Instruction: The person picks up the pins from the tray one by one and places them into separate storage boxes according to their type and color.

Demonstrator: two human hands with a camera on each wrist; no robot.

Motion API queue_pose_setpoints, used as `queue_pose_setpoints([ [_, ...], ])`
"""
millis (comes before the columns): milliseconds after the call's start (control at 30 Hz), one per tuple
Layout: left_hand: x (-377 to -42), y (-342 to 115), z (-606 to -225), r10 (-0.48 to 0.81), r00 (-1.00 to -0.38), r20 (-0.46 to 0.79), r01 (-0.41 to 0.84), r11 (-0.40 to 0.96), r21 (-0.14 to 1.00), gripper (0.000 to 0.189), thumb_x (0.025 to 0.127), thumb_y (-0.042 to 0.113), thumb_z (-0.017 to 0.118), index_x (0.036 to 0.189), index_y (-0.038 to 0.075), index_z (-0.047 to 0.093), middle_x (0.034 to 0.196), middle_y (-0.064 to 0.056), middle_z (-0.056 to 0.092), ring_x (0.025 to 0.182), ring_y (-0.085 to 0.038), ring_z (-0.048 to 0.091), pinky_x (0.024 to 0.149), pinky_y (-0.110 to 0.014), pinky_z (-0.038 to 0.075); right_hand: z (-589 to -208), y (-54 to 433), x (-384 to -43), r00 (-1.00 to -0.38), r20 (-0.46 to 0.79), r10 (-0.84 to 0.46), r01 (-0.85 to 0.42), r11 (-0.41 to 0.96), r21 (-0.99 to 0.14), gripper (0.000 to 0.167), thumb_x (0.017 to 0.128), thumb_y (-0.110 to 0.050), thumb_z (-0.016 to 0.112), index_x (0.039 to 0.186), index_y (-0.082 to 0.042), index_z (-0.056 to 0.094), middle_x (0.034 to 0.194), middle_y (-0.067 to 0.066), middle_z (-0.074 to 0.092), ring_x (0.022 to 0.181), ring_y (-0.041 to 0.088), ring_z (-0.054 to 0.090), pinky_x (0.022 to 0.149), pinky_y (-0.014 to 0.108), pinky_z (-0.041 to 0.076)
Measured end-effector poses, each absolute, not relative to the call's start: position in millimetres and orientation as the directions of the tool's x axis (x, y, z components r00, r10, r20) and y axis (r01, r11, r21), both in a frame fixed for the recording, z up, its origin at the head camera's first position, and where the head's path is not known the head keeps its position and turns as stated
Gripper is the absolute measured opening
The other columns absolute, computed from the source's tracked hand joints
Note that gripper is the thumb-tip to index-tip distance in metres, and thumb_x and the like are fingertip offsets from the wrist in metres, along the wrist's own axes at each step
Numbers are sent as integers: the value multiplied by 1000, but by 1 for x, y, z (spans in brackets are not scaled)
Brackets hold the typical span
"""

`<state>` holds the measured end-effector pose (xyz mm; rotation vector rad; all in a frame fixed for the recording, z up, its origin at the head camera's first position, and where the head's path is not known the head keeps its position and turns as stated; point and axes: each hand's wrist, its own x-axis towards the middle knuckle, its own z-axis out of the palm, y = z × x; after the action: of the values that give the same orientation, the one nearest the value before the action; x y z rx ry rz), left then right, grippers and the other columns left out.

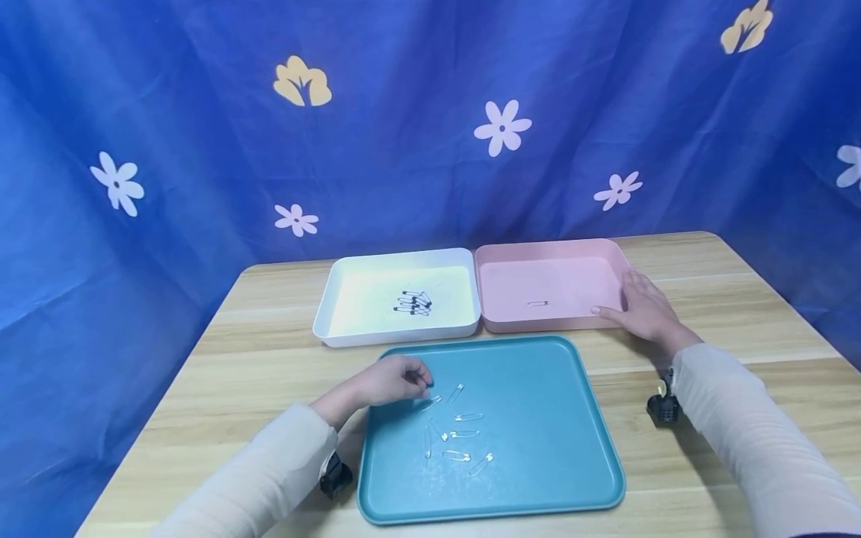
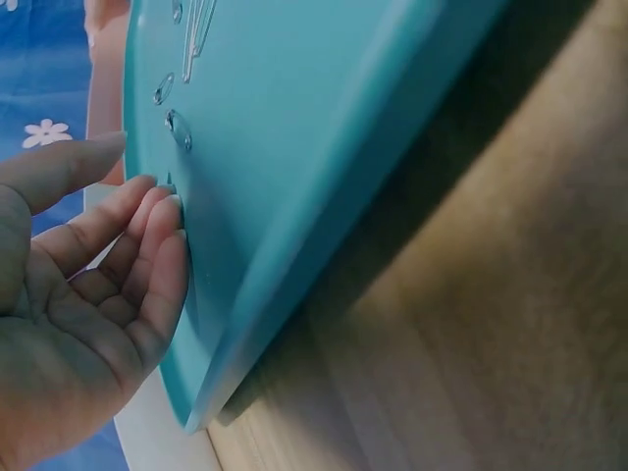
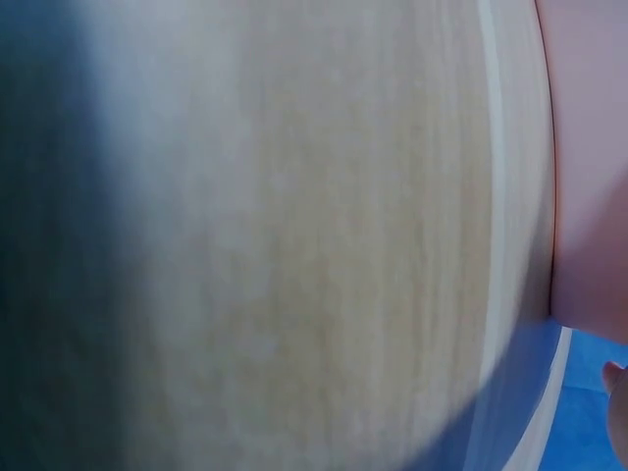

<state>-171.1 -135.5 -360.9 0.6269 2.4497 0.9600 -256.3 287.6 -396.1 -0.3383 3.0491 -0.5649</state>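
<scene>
Bent loosely at the far left of the teal tray (image 1: pixel 538 418), the fingers of the left hand (image 1: pixel 397 379), thumb apart, without any clear hold; cannot tell whether touching a pin. Just to the right and nearer, silver safety pins (image 1: pixel 466 433) within a raised rim, probably against straying. Extended along the right wall of the pink tray (image 1: pixel 578 278), the right hand's (image 1: pixel 646 308) fingers, thumb at the near rim, perhaps for steadying. Inside, a lone safety pin (image 1: pixel 538 303). Adjoining at left, black-ended safety pins (image 1: pixel 413 303) heaped in the white tray (image 1: pixel 356 299), seemingly separated by colour. Beneath everything, the wood-grain surface (image 1: pixel 222 388).
</scene>
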Motion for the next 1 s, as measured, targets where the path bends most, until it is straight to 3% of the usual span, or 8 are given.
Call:
queue_pose_setpoints([
  [533, -164, -129, -365, 568, -801, -189, 385, 731, 564, 11, 71, 7, 67, 69, 9, 56, 64, 5, 51, 62, -9, 47, 57, -24, 42, -396, 288, -256, -978, 15, -209, -200, 908, -368, 100, 79, -59, 43, 130, 15, -2, 135, 33, -3, 125, 41, -3, 100, 48, -2],
  [767, -161, -125, -364, 577, -799, -171, 433, 749, 501, 15, 74, 7, 64, 63, 12, 55, 58, 7, 49, 57, -8, 44, 54, -23, 38, -395, 288, -255, -978, 15, -210, -201, 910, -363, 100, 79, -59, 42, 130, 15, -2, 135, 33, -3, 125, 41, -3, 100, 49, -1],
  [1000, -162, -125, -363, 579, -792, -193, 425, 750, 507, 16, 77, 8, 62, 64, 11, 55, 58, 6, 47, 56, -9, 43, 52, -23, 37, -396, 288, -256, -977, 7, -211, -199, 910, -364, 100, 79, -59, 41, 130, 15, -4, 135, 32, -5, 125, 41, -5, 99, 49, -2],
])
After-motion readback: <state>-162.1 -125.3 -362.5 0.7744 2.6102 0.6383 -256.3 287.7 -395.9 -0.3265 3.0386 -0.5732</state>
